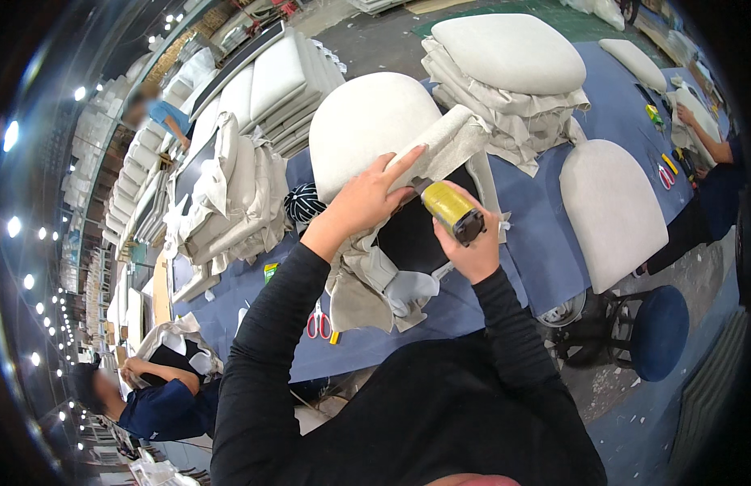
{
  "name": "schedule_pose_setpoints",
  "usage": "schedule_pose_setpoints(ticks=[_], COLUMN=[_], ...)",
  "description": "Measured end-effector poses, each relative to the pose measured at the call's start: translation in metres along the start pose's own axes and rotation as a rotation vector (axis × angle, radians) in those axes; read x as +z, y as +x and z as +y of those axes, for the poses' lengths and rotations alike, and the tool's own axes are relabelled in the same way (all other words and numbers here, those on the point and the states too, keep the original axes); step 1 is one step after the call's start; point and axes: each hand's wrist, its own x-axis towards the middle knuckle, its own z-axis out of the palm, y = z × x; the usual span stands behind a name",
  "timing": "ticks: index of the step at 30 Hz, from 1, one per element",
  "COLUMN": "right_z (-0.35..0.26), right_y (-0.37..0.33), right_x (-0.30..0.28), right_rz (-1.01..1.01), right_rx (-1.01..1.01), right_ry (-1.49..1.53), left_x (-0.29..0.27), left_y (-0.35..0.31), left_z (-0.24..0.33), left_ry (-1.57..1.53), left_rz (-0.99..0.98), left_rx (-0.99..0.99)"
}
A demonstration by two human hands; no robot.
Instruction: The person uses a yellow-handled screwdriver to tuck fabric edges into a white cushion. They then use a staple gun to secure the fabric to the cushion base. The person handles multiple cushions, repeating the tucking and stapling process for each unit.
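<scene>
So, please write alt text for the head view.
The right hand holds a yellow and black cylindrical tool above a flat black panel, the left hand touching folded cream fabric. Rounded cream cushions lie stacked on a blue table.

The blue-topped table [541, 235] bears cushions [614, 215]; also scissors [319, 323].

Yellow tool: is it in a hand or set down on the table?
In hand: the right hand grips the yellow tool, its nose pointing toward the left hand.

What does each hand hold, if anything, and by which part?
The right hand holds a yellow tool near its dark end, grip partly hidden. The left hand touches pale fabric; whether it grips is unclear.
</scene>
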Motion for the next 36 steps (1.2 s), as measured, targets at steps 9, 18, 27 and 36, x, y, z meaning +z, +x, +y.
schedule_pose_setpoints(ticks=[9, 18, 27, 36], right_z=[-0.010, -0.011, -0.007, -0.020], right_y=[-0.004, -0.012, -0.020, -0.038], right_x=[0.017, 0.020, 0.022, 0.034], right_rz=[-0.005, -0.053, -0.015, -0.018], right_rx=[-0.012, -0.003, 0.045, 0.039], right_ry=[-0.026, 0.007, 0.047, 0.026], left_x=[0.000, 0.001, -0.018, -0.006], left_y=[-0.002, 0.000, -0.021, -0.048], left_z=[0.006, 0.006, -0.035, -0.008], left_ry=[0.002, 0.023, -0.578, -0.124], left_rz=[0.002, -0.019, -0.151, -0.016], left_rx=[-0.011, -0.017, -0.053, -0.047])
